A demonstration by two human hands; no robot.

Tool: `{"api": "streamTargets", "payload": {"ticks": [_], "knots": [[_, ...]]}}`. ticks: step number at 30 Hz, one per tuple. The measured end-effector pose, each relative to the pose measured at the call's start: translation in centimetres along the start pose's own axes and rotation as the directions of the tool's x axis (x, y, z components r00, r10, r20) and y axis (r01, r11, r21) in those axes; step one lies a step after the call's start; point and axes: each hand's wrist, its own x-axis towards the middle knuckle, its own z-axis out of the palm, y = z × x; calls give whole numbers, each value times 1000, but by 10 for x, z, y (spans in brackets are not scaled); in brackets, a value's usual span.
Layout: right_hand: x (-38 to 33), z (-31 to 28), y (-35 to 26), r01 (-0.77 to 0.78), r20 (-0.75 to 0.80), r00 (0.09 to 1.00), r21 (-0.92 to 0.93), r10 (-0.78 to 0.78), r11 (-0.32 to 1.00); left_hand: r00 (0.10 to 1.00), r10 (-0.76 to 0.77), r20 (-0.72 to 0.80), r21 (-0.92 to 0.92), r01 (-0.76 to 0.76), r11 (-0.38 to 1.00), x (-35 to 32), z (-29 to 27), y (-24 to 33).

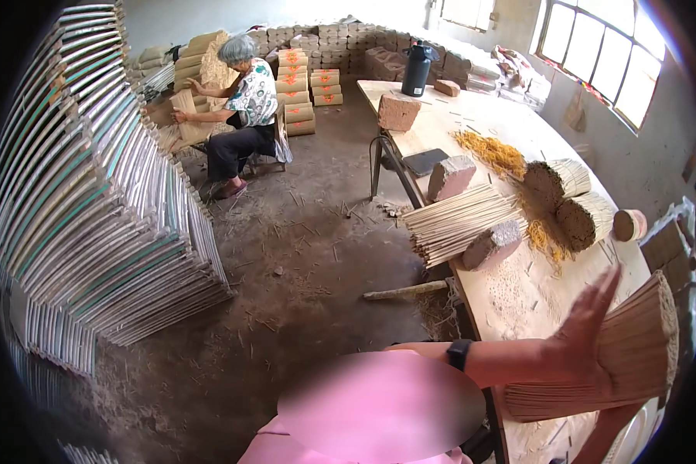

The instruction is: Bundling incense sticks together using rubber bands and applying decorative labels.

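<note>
A large bundle of thin tan sticks (634,348), fanned wide at its far end, lies over the right edge of the long wooden table (510,309). My left hand (588,329), with a dark band on its wrist, presses its palm against the bundle's side, fingers stretched out and pointing up. Below the bundle my right forearm (607,433) comes in; the bundle hides that hand and its fingers. Farther along the table, a flat spread of sticks (464,224) lies between two rough bricks (452,178). Two round stick bundles (585,220) stand close together beyond it.
Orange strands (491,153), a dark flask (417,71) and another brick (398,112) are on the table. At left rises a tall stack of long, thin slats (93,209). A seated person (247,104) handles sticks at the back. Scraps litter the floor (286,263).
</note>
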Motion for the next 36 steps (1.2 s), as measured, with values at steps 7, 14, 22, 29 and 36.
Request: {"api": "streamTargets", "payload": {"ticks": [7,14,22,29,36], "knots": [[-11,-16,-13,9,-59,998,3,-9,1000,964,183,193,-169,-151,974,-14,-1,-4],[4,-6,-40,102,-124,988,75,-92,992,899,-21,438,-475,251,843,39,-39,-51],[-2,29,-68,288,-168,955,309,-245,906,932,9,363,-541,203,816,-17,12,-9],[-16,28,-93,423,-324,906,656,-274,625,995,36,91,-397,3,918,-5,-4,-9],[-6,11,-83,25,19,997,840,-76,542,967,253,41,15,-254,967,15,42,0]]}}
